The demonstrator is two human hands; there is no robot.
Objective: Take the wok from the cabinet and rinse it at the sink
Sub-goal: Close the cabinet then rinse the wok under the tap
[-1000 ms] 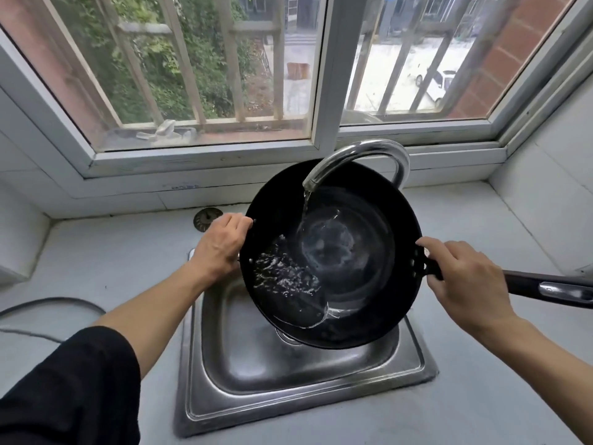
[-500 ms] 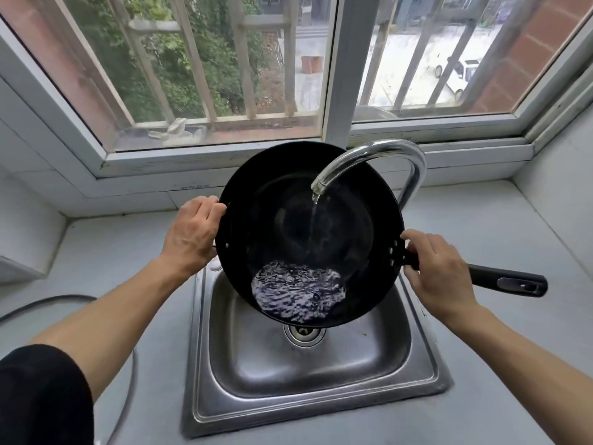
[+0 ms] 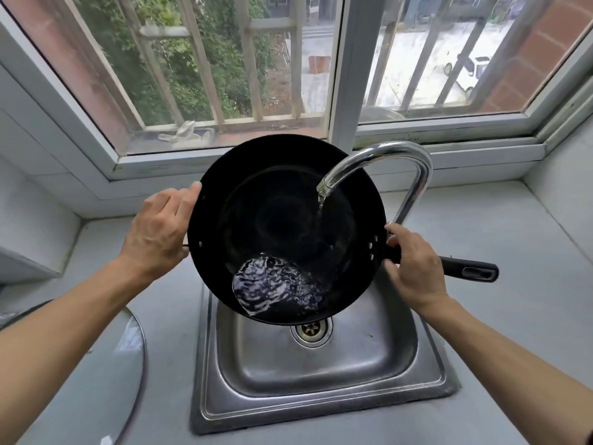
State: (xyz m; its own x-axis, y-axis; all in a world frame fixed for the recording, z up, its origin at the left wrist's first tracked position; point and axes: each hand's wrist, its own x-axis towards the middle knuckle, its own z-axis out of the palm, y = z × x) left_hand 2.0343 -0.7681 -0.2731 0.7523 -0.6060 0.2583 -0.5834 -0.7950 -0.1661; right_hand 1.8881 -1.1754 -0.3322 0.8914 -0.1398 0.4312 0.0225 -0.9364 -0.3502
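Nearest, at the lower left, a glass lid [image 3: 109, 364] lying flat on the counter. Beyond it the steel sink [image 3: 321, 409], basin holding nothing but its drain. Above that, wok [image 3: 285, 220] tilted under the running faucet [image 3: 398, 159], water pooled at its low near edge. Left hand [image 3: 157, 232] clasping the rim, right hand [image 3: 417, 268] wrapped round the handle. Likely risk: tipping further, spilling over the counter; wet rim slipping.

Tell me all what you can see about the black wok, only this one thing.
The wok is round, black, metal-looking, with a long dark handle pointing right. It is held above the sink, tilted toward the viewer, so water pools at its near lower edge. The faucet pours a thin stream into it. The left hand holds its left rim; the right hand grips the handle base.
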